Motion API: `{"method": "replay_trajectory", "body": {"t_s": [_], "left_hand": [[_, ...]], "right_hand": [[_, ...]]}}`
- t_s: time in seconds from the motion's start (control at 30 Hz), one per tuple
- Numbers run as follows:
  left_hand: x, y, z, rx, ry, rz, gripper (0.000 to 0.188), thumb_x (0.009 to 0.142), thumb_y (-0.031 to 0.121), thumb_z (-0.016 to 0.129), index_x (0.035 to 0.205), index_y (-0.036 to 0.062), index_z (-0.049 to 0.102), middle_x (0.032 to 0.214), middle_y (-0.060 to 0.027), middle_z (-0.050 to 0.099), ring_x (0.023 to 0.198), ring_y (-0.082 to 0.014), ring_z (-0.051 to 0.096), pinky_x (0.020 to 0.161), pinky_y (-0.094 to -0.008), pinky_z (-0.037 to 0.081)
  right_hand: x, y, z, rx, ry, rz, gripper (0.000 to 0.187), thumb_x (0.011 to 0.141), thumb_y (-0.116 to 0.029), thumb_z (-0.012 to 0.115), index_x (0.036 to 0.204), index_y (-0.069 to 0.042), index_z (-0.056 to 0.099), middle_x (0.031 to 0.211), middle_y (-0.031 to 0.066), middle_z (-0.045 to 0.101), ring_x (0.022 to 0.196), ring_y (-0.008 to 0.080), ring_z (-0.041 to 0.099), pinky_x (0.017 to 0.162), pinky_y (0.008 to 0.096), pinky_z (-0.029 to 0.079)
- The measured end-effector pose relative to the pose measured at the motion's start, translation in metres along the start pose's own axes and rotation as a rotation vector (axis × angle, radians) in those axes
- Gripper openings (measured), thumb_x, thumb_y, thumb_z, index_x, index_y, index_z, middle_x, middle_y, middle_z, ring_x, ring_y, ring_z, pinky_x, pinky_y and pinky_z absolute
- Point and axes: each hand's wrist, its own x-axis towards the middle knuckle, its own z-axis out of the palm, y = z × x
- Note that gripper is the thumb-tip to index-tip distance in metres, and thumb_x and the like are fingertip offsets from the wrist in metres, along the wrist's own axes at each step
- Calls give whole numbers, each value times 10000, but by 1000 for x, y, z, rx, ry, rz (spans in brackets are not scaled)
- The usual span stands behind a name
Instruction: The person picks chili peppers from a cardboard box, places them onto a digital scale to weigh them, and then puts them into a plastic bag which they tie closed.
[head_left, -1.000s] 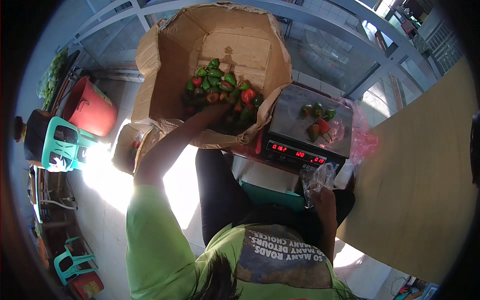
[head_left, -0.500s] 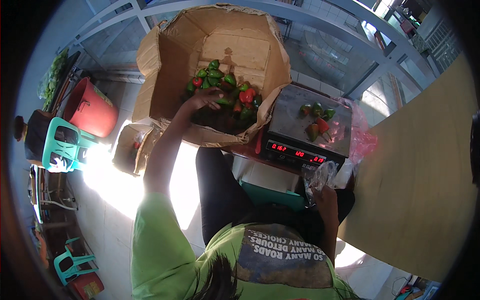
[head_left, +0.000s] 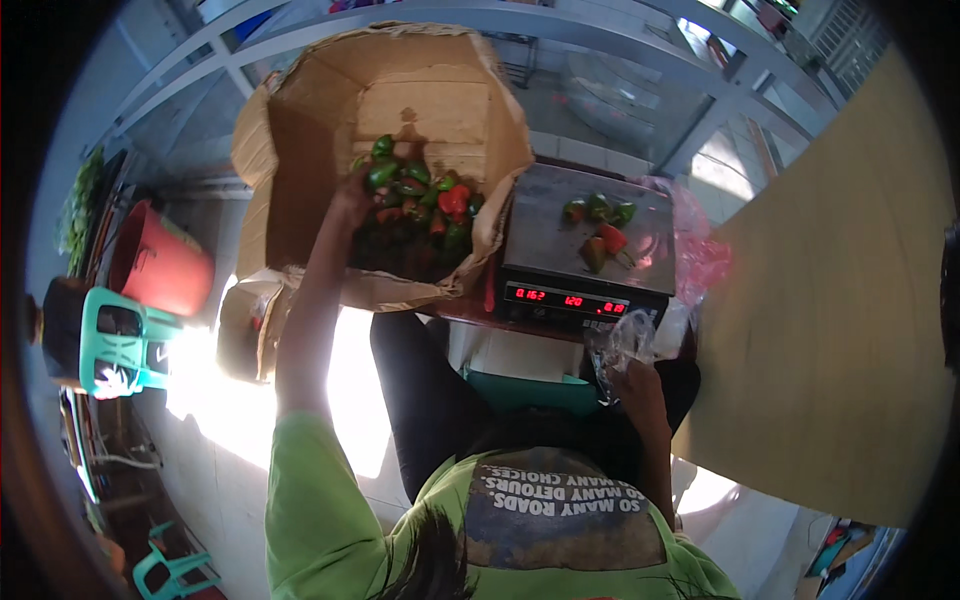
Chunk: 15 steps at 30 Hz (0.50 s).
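My left hand [head_left: 350, 197] reaches into a big cardboard box [head_left: 265, 215], at the left edge of a heap of small green and red peppers [head_left: 410, 187]. Its fingers are blurred beside a green pepper [head_left: 382, 173], so their grip is unclear. Low at the right, my right hand [head_left: 638, 390] is closed on a clear plastic bag [head_left: 622, 345], held in front of a digital scale [head_left: 540, 240]. Several green and red peppers [head_left: 600, 240] lie on the scale's metal plate. Its red display is lit.
A pink plastic bag [head_left: 700, 255] lies against the scale's right side, with a curved wooden board [head_left: 810, 330] further right. A smaller carton [head_left: 240, 330] stands left of my legs. Beyond it are a red bucket [head_left: 165, 262] and a turquoise chair [head_left: 105, 340].
My left hand has moved from above the middle of the peppers to their left edge, lower into the box. My right hand still holds the bag. The whole view has shifted somewhat.
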Motion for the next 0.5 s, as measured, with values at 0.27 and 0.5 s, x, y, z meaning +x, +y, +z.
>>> {"method": "replay_trajectory", "body": {"t_s": [0.27, 0.5], "left_hand": [[-89, 74, 167, 232, -366, 298, 339, 817, 172, 552, 1132, 60, 497, 959, -29, 556, 800, -102, 521, 724, -233, 425], [-96, -34, 248, 746, -447, 543, 359, 682, 148, 674, 1001, 46, 546, 969, -157, 557, 947, -292, 535, 791, -330, 423]], "right_hand": [[-2, 4, -4, -56, -50, 125, 191, 719, -118, 584, 695, 39, 479, 692, 225, 504, 697, 404, 514, 603, 434, 396], [-11, 18, 0, -25, 57, 20, 268, 735, -173, 630, 686, 48, 487, 649, 229, 510, 657, 405, 519, 552, 414, 395]]}}
